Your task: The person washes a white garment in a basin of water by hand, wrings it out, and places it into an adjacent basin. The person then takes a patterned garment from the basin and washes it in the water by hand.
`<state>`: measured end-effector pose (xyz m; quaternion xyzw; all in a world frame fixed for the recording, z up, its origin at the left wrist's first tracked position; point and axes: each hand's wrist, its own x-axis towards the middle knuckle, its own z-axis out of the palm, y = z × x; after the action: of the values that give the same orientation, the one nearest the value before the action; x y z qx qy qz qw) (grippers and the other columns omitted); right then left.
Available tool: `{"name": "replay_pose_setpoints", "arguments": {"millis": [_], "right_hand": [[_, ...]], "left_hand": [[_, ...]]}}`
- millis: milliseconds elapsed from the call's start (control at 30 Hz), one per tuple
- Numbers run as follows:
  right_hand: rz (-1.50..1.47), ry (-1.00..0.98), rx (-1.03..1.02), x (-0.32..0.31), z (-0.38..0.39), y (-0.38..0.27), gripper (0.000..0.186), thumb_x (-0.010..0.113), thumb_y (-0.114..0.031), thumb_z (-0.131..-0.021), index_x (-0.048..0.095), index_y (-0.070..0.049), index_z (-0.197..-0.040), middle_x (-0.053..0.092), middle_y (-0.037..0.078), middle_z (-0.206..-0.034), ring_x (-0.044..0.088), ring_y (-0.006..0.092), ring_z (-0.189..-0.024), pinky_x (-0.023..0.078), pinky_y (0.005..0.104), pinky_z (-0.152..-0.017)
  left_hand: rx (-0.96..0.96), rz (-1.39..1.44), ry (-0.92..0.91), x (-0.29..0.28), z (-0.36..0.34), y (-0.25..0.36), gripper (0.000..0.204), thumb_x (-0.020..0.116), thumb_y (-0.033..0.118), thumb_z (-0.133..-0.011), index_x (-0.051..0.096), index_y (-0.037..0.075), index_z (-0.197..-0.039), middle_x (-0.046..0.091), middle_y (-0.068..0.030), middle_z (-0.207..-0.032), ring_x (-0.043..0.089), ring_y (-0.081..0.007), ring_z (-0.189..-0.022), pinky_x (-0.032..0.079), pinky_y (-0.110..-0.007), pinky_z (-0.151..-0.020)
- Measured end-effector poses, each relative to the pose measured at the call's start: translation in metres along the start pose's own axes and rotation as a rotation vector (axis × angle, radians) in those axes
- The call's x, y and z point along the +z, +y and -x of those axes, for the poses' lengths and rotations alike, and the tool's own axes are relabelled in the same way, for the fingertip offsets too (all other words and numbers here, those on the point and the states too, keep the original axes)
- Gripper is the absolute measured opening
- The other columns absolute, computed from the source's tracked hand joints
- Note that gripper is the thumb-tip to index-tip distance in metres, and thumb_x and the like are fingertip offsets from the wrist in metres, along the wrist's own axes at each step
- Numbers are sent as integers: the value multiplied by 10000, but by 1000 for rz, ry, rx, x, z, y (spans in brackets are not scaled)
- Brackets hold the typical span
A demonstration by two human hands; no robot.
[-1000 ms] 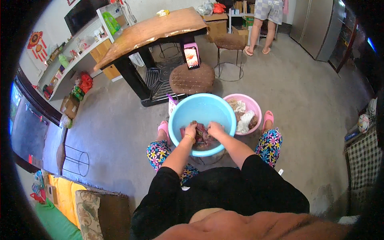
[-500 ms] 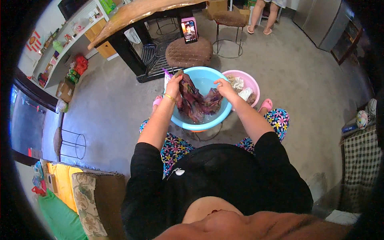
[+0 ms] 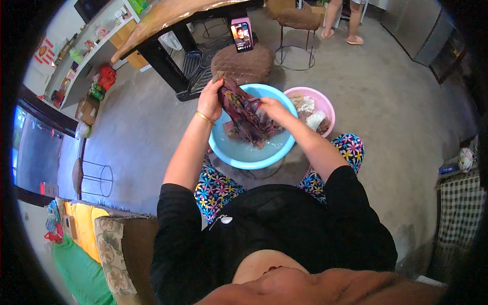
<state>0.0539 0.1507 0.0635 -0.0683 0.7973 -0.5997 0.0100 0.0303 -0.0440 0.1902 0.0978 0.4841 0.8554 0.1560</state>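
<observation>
A wet, dark purple patterned garment (image 3: pixel 245 116) hangs over a light blue basin (image 3: pixel 252 165) with water in it. My left hand (image 3: pixel 209 100) grips its upper end, raised above the far left part of the rim. My right hand (image 3: pixel 273 110) is closed on the cloth's right side, over the water; part of its fingers is hidden in the folds. The lower end of the garment dips to the water. Beside the blue basin on the right stands a pink basin (image 3: pixel 331 111) with white cloth (image 3: pixel 315 119) and brownish cloth in it.
A phone (image 3: pixel 242 36) stands upright on a brown padded stool (image 3: pixel 243 65) just beyond the basin. Behind it is a wooden table (image 3: pixel 168 23). Another stool (image 3: pixel 298 19) stands farther right, near a person's legs (image 3: pixel 354 25). A sofa (image 3: pixel 127 254) sits at the lower left.
My left hand has lifted the garment's end higher and to the left. The right hand has moved left and closed on the cloth. The standing person's feet have shifted apart.
</observation>
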Motion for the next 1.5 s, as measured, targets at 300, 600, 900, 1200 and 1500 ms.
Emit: {"name": "replay_pose_setpoints", "arguments": {"millis": [300,600,900,1200,1500], "right_hand": [[-579,-79,41,-65,-4,-30,70,490,-84,-815,532,-42,-851,556,14,-810,519,97,-769,411,221,-695],[-809,-72,206,-69,2,-40,60,490,-67,-809,535,-45,-840,566,35,-799,544,124,-740,447,261,-670],[-817,-127,232,-64,1,-39,101,506,-66,-789,548,-25,-871,573,54,-802,555,143,-721,458,284,-654],[-542,-418,67,-56,-2,-52,266,510,2,-724,526,-20,-989,544,48,-946,502,110,-880,392,239,-782],[530,-292,-261,-62,-10,-46,327,482,17,-659,524,-40,-978,575,152,-917,560,275,-845,435,350,-741]], "left_hand": [[-192,-56,152,-70,3,-53,256,450,175,-853,501,46,-1068,562,-71,-1049,534,-206,-948,403,-345,-861],[-324,-187,361,-85,6,-82,238,460,103,-825,505,-12,-1028,572,-118,-999,551,-221,-906,433,-343,-808],[-63,-1426,525,-82,0,-118,572,646,227,-652,450,-21,-1129,485,-246,-1092,448,-382,-1029,326,-414,-932],[51,-1127,-22,-2,-8,-105,409,583,172,-723,504,3,-1087,579,-209,-917,565,-292,-885,428,-333,-791],[82,-692,239,-3,-18,-33,145,480,20,-744,600,-3,-822,588,-7,-729,519,-88,-646,428,-217,-595]]}}
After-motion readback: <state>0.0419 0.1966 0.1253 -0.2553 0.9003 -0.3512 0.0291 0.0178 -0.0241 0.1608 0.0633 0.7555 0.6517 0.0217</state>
